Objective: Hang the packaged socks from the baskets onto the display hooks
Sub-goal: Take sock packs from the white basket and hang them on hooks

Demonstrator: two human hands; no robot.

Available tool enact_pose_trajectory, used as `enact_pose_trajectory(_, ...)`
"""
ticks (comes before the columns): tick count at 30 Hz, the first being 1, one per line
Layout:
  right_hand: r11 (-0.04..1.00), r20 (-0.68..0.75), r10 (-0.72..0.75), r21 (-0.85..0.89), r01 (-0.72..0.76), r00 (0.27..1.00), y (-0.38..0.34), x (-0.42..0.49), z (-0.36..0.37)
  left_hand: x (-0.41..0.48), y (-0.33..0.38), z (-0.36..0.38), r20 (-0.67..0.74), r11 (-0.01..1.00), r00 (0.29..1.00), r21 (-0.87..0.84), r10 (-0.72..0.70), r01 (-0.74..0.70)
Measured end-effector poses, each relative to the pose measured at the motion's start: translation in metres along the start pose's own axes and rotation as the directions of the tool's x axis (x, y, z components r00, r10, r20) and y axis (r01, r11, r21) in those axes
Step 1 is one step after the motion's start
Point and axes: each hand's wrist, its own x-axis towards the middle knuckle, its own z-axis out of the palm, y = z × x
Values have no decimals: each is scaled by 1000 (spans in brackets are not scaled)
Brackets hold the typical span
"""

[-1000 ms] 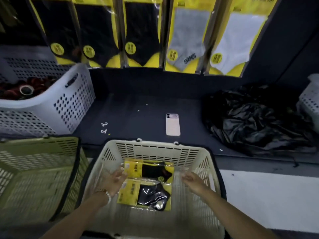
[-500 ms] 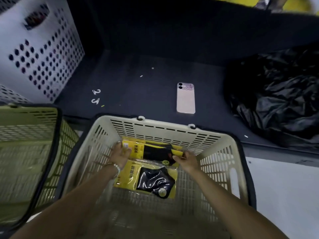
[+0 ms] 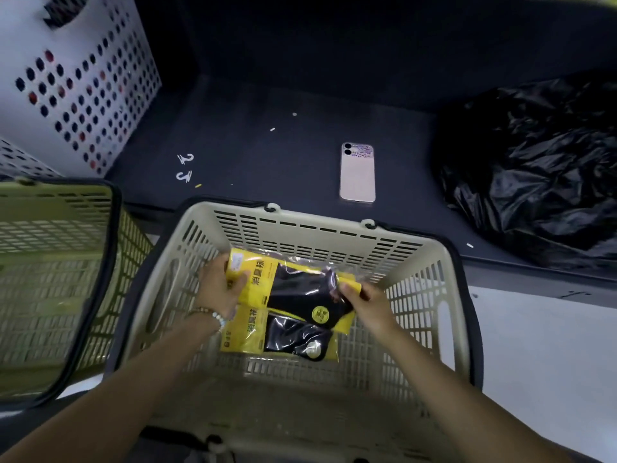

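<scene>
Inside the beige basket (image 3: pixel 334 225) are two yellow packs of black socks. My left hand (image 3: pixel 218 289) grips the left end of the upper sock pack (image 3: pixel 300 292), thumb on its yellow card. At that pack's right end, my right hand (image 3: pixel 367 302) pinches it. The upper pack is lifted a little and overlaps the lower sock pack (image 3: pixel 283 339), which lies flat on the basket floor. The display hooks are out of view.
A green basket (image 3: pixel 66 255) stands to the left, a white perforated bin (image 3: pixel 86 95) behind it. On the dark shelf lie a pink phone (image 3: pixel 358 173), two small white hooks (image 3: pixel 185 167) and a crumpled black plastic bag (image 3: pixel 534 168).
My view tipped down from the hanging socks to the basket. Both hands reached in and took hold of the upper sock pack, which is now raised and tilted.
</scene>
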Motion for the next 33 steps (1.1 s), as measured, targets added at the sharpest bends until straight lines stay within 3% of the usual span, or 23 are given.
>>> enact_pose_trajectory(2, 988, 33, 153, -40, -152, 988, 23, -7, 8, -14, -9, 5, 44, 992, 999, 122, 9, -14)
enact_pose_trajectory(4, 955, 52, 298, -5, -298, 953, 41, -11, 16, -24, -21, 13, 116, 991, 993, 136, -23, 7)
enact_pose_trajectory(9, 897, 35, 421, -162, -411, 906, 55, -15, 36, -36, -48, 29, 306, 980, 931, 83, -199, 182)
enact_pose_trajectory(12, 905, 31, 419, -93, -414, 908, 51, -15, 48, -38, -54, 33, 340, 970, 911, 13, -232, 242)
enact_pose_trajectory(16, 890, -16, 434, 161, -426, 901, 52, -16, 51, -33, -59, 37, 311, 969, 918, 72, -245, 235)
enact_pose_trajectory(19, 821, 105, 443, 351, -450, 890, 48, -16, 43, -30, -56, 37, 306, 966, 919, 11, -249, 258)
enact_pose_trajectory(23, 809, 275, 407, 335, -483, 871, 36, -20, 39, -33, -45, 31, 338, 935, 898, -116, -281, 336)
enact_pose_trajectory(27, 871, 172, 399, 235, -431, 901, 16, -35, 35, -41, -22, 19, 280, 915, 914, -194, -294, 353)
enact_pose_trajectory(33, 922, 79, 229, 301, -242, 970, -34, -76, -4, -66, 39, -29, 148, 879, 949, -359, -278, 313)
